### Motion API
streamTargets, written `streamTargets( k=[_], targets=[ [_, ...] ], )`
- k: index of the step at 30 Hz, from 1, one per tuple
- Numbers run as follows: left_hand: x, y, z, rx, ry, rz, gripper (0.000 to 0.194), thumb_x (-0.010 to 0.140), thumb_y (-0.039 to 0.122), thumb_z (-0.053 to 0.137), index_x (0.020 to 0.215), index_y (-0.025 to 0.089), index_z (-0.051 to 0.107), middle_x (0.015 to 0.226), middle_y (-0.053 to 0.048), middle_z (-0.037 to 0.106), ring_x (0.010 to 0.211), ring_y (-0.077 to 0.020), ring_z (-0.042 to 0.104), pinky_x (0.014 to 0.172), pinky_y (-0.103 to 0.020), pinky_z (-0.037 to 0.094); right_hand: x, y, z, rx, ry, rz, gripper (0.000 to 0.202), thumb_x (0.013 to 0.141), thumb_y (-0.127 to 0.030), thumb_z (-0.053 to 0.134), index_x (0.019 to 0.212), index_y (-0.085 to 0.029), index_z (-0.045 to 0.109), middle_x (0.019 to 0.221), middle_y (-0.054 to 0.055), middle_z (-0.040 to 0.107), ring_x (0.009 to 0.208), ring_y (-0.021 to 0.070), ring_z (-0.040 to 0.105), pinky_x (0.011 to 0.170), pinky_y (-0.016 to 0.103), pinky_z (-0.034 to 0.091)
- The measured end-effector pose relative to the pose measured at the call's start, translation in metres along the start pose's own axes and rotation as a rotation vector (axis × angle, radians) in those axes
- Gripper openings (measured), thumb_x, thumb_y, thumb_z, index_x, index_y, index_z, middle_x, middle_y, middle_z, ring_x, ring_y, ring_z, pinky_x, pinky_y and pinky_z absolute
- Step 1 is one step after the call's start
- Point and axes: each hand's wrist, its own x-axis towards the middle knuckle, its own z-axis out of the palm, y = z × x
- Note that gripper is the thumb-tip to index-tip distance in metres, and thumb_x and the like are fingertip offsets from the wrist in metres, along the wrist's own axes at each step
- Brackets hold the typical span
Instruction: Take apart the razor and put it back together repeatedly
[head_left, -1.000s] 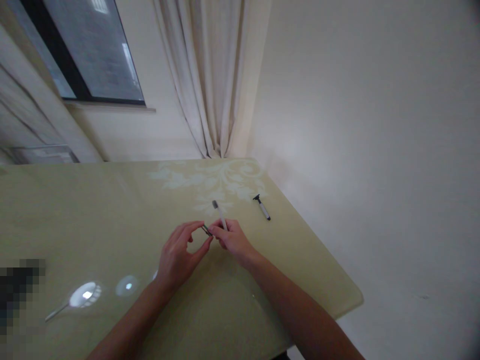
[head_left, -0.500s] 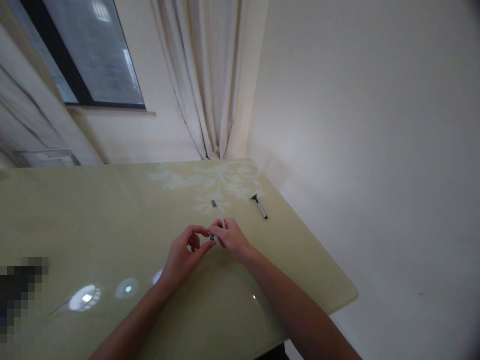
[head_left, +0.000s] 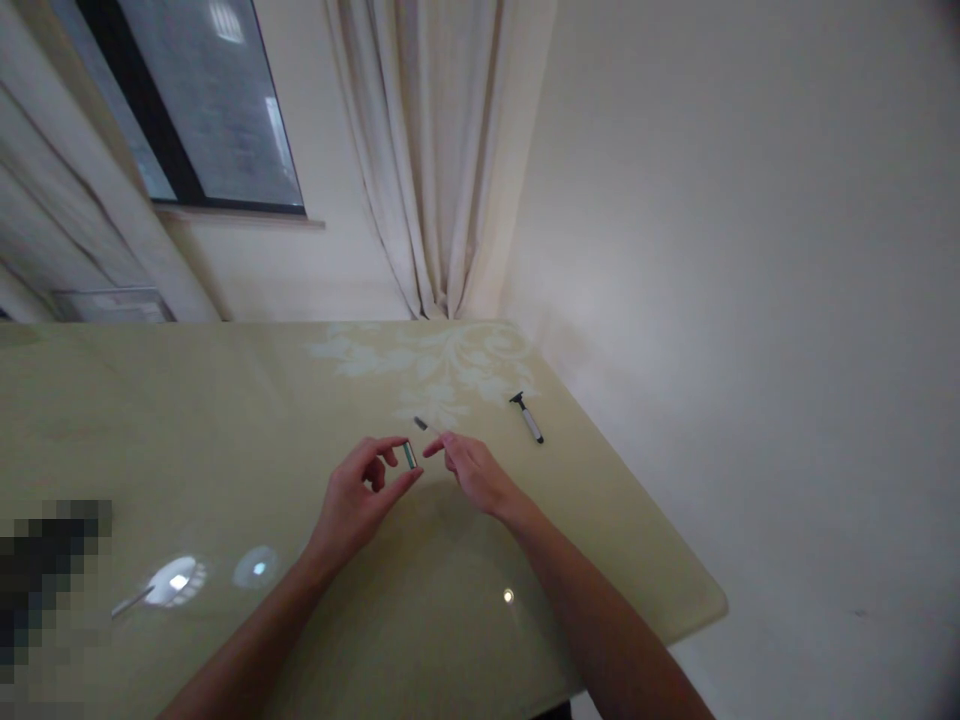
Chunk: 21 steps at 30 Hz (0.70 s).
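Between the thumb and fingertips of my left hand (head_left: 362, 487) is a small razor blade cartridge (head_left: 409, 455), with a teal strip and a pale shiny face showing. My right hand (head_left: 472, 468) is closed around a toothbrush (head_left: 421, 424). Its grey-bristled head points up and left, slightly beyond the cartridge and apart from it; most of the handle is hidden by my fingers. Farther right on the table lies a razor handle (head_left: 530, 419) in grey and black, its narrow black top toward the window side. Neither hand touches it.
The glossy pale-green table (head_left: 225, 420) has a white leaf pattern near its far corner. A white wall (head_left: 712, 300) runs along its right side, and curtains (head_left: 427, 150) hang behind. A blurred dark object (head_left: 45, 570) is at the left, with a thin stick (head_left: 132, 602) beside it.
My hands have moved apart, and the cartridge now shows its teal strip. The toothbrush has tilted over to the left, its head lower. The view has shifted slightly.
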Motion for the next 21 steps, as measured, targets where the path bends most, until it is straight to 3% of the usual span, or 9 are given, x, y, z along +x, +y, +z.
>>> streamTargets(
  k=[3,6,11,16,21],
  targets=[
    [0.006,-0.004,-0.007,-0.018,0.019,-0.038,0.042,0.081,0.048,0.078,0.115,0.024,0.070,0.083,0.003,0.059,0.056,-0.0090,0.047,0.053,-0.022,0.044,-0.003,-0.004,-0.006,-0.346,-0.025,-0.150,0.050,0.107,-0.046,0.033,0.082,-0.020,0.068,0.066,-0.001,0.053,0.064,0.0143,0.048,0.065,0.027,0.031],
    [0.009,-0.006,-0.011,-0.040,0.025,-0.059,0.043,0.079,0.048,0.079,0.113,0.023,0.071,0.080,0.003,0.059,0.056,-0.0089,0.047,0.052,-0.022,0.043,-0.005,-0.007,-0.006,-0.466,-0.066,-0.189,0.046,0.107,-0.044,0.037,0.076,-0.020,0.061,0.065,-0.001,0.054,0.061,0.0141,0.047,0.063,0.027,0.027],
    [0.009,-0.007,-0.013,-0.058,0.040,-0.057,0.042,0.080,0.047,0.079,0.113,0.023,0.072,0.078,0.004,0.058,0.059,-0.0096,0.049,0.054,-0.022,0.042,-0.003,-0.010,-0.008,-0.459,-0.053,-0.157,0.044,0.106,-0.043,0.039,0.074,-0.021,0.060,0.064,-0.001,0.055,0.061,0.0141,0.048,0.062,0.027,0.026],
    [0.009,-0.008,-0.015,-0.062,0.032,-0.053,0.043,0.079,0.046,0.079,0.113,0.021,0.072,0.076,0.004,0.057,0.058,-0.0097,0.048,0.053,-0.022,0.040,-0.001,-0.009,-0.011,-0.423,-0.164,-0.153,0.043,0.106,-0.041,0.041,0.075,-0.020,0.062,0.065,-0.002,0.055,0.064,0.0137,0.049,0.063,0.026,0.028],
    [0.009,-0.007,-0.015,-0.073,0.027,-0.081,0.036,0.083,0.049,0.074,0.102,0.019,0.075,0.072,0.003,0.059,0.061,-0.0119,0.053,0.057,-0.024,0.043,0.001,-0.008,-0.012,-0.424,-0.143,-0.099,0.043,0.106,-0.043,0.043,0.075,-0.019,0.061,0.065,-0.002,0.053,0.065,0.0134,0.048,0.064,0.026,0.029]
  ],
)
